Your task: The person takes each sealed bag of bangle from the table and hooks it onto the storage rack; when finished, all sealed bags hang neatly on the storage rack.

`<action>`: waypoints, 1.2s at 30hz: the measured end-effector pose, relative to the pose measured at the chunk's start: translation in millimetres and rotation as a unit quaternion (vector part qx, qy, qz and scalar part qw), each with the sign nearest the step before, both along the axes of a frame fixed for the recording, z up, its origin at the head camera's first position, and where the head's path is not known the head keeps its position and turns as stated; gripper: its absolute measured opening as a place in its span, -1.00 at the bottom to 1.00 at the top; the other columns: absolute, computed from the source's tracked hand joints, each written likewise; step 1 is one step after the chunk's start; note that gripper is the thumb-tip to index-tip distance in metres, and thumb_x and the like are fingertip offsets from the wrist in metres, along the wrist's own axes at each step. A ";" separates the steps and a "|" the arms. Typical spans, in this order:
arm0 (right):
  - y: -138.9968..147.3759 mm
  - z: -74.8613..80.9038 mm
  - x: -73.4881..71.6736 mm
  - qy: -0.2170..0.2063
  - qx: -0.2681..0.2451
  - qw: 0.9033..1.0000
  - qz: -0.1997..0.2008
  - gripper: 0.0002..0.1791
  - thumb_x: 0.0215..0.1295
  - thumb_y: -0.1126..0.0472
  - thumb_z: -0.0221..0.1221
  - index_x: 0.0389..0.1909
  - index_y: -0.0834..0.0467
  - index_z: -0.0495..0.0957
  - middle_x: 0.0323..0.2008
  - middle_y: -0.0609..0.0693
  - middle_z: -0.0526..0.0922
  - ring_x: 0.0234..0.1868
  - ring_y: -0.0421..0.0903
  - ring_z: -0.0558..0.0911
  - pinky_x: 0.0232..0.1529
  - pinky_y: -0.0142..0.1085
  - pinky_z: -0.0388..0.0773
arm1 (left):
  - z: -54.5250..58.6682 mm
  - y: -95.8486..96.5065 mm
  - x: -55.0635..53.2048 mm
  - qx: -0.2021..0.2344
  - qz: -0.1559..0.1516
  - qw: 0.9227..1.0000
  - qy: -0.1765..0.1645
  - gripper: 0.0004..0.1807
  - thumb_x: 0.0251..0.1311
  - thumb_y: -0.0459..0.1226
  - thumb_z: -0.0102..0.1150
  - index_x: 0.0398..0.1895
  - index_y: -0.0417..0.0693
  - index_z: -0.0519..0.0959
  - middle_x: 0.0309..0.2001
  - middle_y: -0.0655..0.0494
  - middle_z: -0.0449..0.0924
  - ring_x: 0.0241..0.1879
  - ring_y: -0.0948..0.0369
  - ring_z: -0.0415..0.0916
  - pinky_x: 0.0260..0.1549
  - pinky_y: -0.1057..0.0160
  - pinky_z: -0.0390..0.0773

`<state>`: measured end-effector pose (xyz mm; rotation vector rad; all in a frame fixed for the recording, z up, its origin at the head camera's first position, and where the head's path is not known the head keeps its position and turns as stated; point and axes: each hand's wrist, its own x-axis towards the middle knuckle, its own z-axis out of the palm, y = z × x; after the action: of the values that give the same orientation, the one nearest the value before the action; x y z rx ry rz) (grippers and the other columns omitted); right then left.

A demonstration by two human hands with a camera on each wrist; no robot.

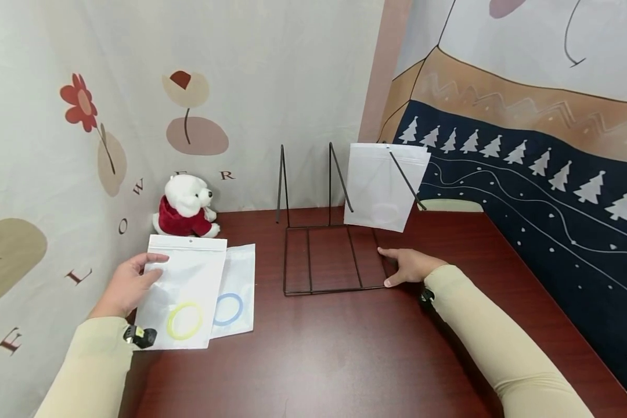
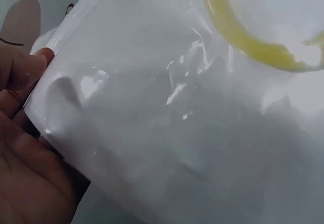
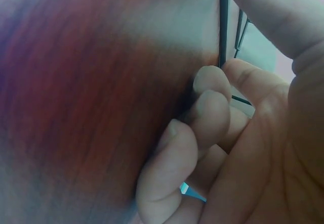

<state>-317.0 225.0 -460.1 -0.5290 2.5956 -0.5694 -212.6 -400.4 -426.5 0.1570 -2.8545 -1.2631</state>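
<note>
My left hand (image 1: 133, 281) pinches the left edge of a zip bag (image 1: 188, 264) that has a yellow ring (image 1: 184, 320) inside. In the left wrist view the ring (image 2: 243, 47) shows through the shiny film. Partly behind it lies a second zip bag (image 1: 242, 261) with a blue ring (image 1: 229, 309). My right hand (image 1: 410, 266) holds the right front corner of a black wire rack (image 1: 324, 290), thumb at the corner and index finger along the side. Its other fingers (image 3: 169, 158) curl against the table. A white zip bag (image 1: 376, 191) hangs from the rack's right prong.
A white plush bear (image 1: 183, 203) in a red coat sits at the back left, just behind the bags. The rack's two other prongs (image 1: 341, 177) point forward from its uprights. Patterned cloth (image 1: 292, 87) encloses the brown table (image 1: 313, 354) at the back and sides.
</note>
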 end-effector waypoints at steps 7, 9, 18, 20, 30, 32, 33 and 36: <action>0.4 -0.6 -0.7 0.001 0.001 1.000 0.003 0.12 0.17 0.03 0.56 0.66 0.16 0.17 0.54 0.34 0.33 0.55 0.33 0.30 0.51 0.18 0.31 | 15.6 13.5 0.0 -0.008 -0.022 0.999 0.030 -0.61 0.51 -0.33 0.09 0.31 -0.28 0.48 0.49 -0.49 0.23 0.53 -0.45 0.04 0.40 -0.53 0.10; 0.5 -0.5 -0.6 -0.001 -0.002 1.000 0.001 0.11 0.17 0.04 0.56 0.66 0.16 0.16 0.54 0.33 0.32 0.56 0.33 0.29 0.52 0.18 0.30 | 21.7 18.9 0.7 -0.018 -0.039 0.998 0.046 -0.61 0.48 -0.37 0.09 0.31 -0.25 0.49 0.45 -0.45 0.30 0.45 -0.37 0.16 0.35 -0.32 0.31; 0.2 0.5 1.8 0.002 0.001 1.000 0.001 0.11 0.18 0.03 0.56 0.66 0.16 0.17 0.54 0.32 0.32 0.55 0.31 0.32 0.50 0.17 0.33 | 52.6 43.8 15.1 0.022 -0.098 0.991 0.088 -0.54 0.40 -0.51 0.05 0.34 -0.18 0.48 0.08 -0.15 0.46 -0.30 0.24 0.47 -0.54 0.30 0.48; 0.0 0.4 2.4 0.002 0.002 1.000 0.001 0.11 0.17 0.02 0.56 0.66 0.15 0.17 0.54 0.32 0.33 0.54 0.31 0.32 0.50 0.17 0.34 | 59.1 48.8 18.9 0.039 -0.102 0.991 0.079 -0.54 0.41 -0.50 0.04 0.34 -0.13 0.48 0.01 0.00 0.50 -0.36 0.26 0.55 -0.51 0.31 0.55; 0.3 0.6 3.4 0.006 0.002 1.000 -0.003 0.12 0.16 0.02 0.57 0.66 0.15 0.18 0.53 0.34 0.35 0.53 0.31 0.34 0.48 0.17 0.36 | 83.6 84.0 35.2 0.096 -0.145 0.979 0.109 -0.53 0.39 -0.54 0.00 0.26 0.03 0.52 -0.44 0.17 0.65 -0.51 0.12 0.66 -0.51 0.25 0.67; 0.1 0.6 3.3 0.007 0.007 1.000 -0.001 0.11 0.16 0.01 0.57 0.66 0.14 0.18 0.52 0.34 0.35 0.53 0.32 0.34 0.48 0.17 0.35 | 87.1 93.0 39.2 0.106 -0.152 0.976 0.118 -0.53 0.38 -0.55 0.00 0.24 0.05 0.54 -0.55 0.15 0.57 -0.58 0.10 0.61 -0.55 0.25 0.64; -0.2 0.7 3.0 0.007 0.007 1.000 -0.002 0.11 0.17 0.01 0.56 0.66 0.14 0.18 0.52 0.33 0.35 0.54 0.31 0.33 0.49 0.17 0.35 | 88.8 97.1 41.2 0.109 -0.154 0.974 0.122 -0.53 0.39 -0.54 0.00 0.24 0.06 0.54 -0.60 0.12 0.53 -0.59 0.09 0.59 -0.56 0.25 0.62; -0.8 1.0 2.4 0.006 0.007 1.000 -0.005 0.11 0.17 0.01 0.56 0.66 0.13 0.18 0.52 0.33 0.36 0.54 0.31 0.33 0.50 0.17 0.34 | 93.7 109.3 46.9 0.113 -0.158 0.972 0.135 -0.55 0.39 -0.54 0.00 0.21 0.06 0.56 -0.74 0.11 0.30 -0.72 0.10 0.42 -0.66 0.24 0.52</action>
<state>-314.6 224.3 -459.1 -0.5176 2.6136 -0.5520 -165.7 -291.1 -332.9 -0.4502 -2.5662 -1.5248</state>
